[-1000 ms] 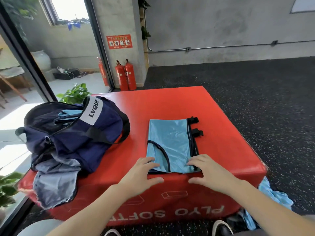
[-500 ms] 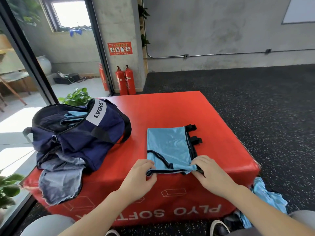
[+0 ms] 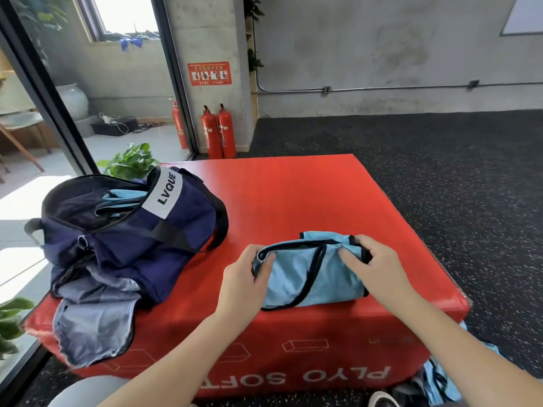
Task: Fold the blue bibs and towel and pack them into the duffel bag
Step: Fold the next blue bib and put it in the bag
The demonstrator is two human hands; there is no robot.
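Observation:
A light-blue bib [image 3: 296,277] with black trim lies doubled over near the front edge of the red foam box [image 3: 293,195]. My left hand [image 3: 245,284] pinches its left end and my right hand [image 3: 373,264] pinches its right end, both holding the folded-over edge. To the left sits the open navy duffel bag [image 3: 129,230] labelled LVQUE, with light-blue cloth [image 3: 123,196] showing inside. A grey-blue towel [image 3: 91,318] hangs from under the bag over the box's front left corner.
More light-blue cloth [image 3: 440,380] lies on the dark floor at the box's right front corner, beside a shoe [image 3: 382,399]. Potted plants [image 3: 129,161] stand left of the box by a glass wall. Two red fire extinguishers [image 3: 219,132] stand against the back pillar.
Both hands took hold of the bib's near edge and carried it away from me over the rest, so the bib is now half as deep. The view rose slightly.

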